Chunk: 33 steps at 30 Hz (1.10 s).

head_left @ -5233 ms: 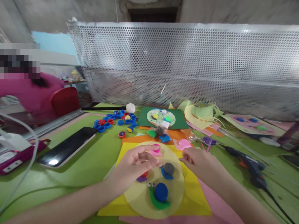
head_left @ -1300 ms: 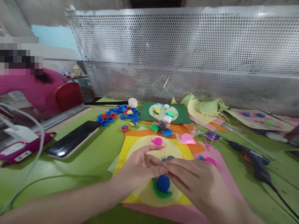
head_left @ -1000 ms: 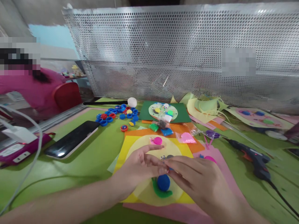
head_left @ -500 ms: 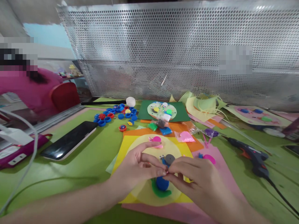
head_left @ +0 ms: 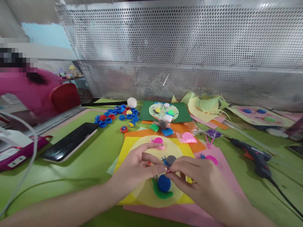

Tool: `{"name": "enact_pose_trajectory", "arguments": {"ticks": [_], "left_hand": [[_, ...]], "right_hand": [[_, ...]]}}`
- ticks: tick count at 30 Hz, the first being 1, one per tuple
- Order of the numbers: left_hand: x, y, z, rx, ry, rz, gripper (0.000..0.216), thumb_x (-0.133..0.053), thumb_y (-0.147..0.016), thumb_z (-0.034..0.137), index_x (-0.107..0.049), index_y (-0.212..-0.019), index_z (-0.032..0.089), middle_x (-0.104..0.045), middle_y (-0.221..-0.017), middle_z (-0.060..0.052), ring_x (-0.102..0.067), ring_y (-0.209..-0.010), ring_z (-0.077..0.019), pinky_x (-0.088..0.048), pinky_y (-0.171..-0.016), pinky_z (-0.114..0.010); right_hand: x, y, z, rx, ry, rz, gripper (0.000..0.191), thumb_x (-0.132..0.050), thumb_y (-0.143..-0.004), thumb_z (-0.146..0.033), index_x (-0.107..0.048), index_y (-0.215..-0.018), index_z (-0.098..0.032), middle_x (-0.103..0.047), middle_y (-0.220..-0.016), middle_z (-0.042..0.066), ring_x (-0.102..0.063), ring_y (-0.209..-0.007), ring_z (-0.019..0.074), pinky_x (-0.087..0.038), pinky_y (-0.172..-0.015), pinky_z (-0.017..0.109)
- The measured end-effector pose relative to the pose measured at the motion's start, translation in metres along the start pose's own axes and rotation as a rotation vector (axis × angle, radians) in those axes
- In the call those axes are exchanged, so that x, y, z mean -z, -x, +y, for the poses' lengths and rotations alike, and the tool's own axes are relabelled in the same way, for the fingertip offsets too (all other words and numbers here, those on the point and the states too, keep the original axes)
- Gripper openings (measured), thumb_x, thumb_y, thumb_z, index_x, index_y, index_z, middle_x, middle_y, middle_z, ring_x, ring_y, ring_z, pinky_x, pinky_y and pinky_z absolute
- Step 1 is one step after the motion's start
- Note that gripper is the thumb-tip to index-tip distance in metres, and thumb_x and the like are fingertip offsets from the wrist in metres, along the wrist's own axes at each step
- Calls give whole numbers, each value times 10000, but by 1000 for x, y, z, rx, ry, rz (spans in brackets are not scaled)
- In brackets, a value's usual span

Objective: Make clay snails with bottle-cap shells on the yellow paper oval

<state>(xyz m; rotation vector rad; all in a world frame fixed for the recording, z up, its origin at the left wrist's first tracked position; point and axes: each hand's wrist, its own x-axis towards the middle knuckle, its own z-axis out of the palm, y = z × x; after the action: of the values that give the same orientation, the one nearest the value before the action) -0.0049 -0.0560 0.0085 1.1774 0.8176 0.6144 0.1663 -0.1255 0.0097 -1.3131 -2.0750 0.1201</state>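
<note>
Over a pale yellow paper circle (head_left: 139,195) on a yellow sheet (head_left: 121,179), my left hand (head_left: 139,164) and my right hand (head_left: 199,176) meet, fingertips nearly touching. Between them they pinch a tiny piece of pink clay (head_left: 168,171), mostly covered by the fingers. Just below lies a snail with a blue bottle-cap shell (head_left: 164,183) and a green clay body (head_left: 161,194). A snail with a grey shell (head_left: 171,160) sits behind the fingertips, partly hidden. At the circle's top is a pink-shelled snail (head_left: 158,140), above my left hand.
Blue and red bottle caps (head_left: 109,120) are heaped at the back left, near a phone (head_left: 71,142). Clay packets (head_left: 188,137) lie behind the yellow sheet. A glue gun (head_left: 255,154) with its cord rests at right. A perforated metal panel (head_left: 146,56) bounds the back.
Both hands have shifted slightly up, away from the blue-shelled snail, so more of it shows. The fingers still pinch the pink piece.
</note>
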Motion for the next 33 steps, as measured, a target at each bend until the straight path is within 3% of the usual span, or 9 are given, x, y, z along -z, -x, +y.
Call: {"name": "enact_pose_trajectory", "arguments": {"ticks": [15, 33], "left_hand": [[6, -2, -4, -44, -117, -50, 627, -748, -656, 243, -449, -1206, 203, -667, -746, -5, -620, -697, -155, -462, -700, -291], [7, -2, -3, -68, -147, -68, 593, -718, -696, 241, -441, -1219, 207, -653, -747, -3, -598, -682, -146, -454, -691, -292]], "right_hand": [[1, 0, 0, -15, 116, -60, 238, -428, -865, -186, -618, -722, -184, -599, -646, -5, -530, -512, 92, -385, -475, 212], [1, -1, -1, -55, 23, -81, 213, -446, -865, -203, -615, -735, -194, -608, -660, -10, -529, -507, 84, -420, -474, 197]]}}
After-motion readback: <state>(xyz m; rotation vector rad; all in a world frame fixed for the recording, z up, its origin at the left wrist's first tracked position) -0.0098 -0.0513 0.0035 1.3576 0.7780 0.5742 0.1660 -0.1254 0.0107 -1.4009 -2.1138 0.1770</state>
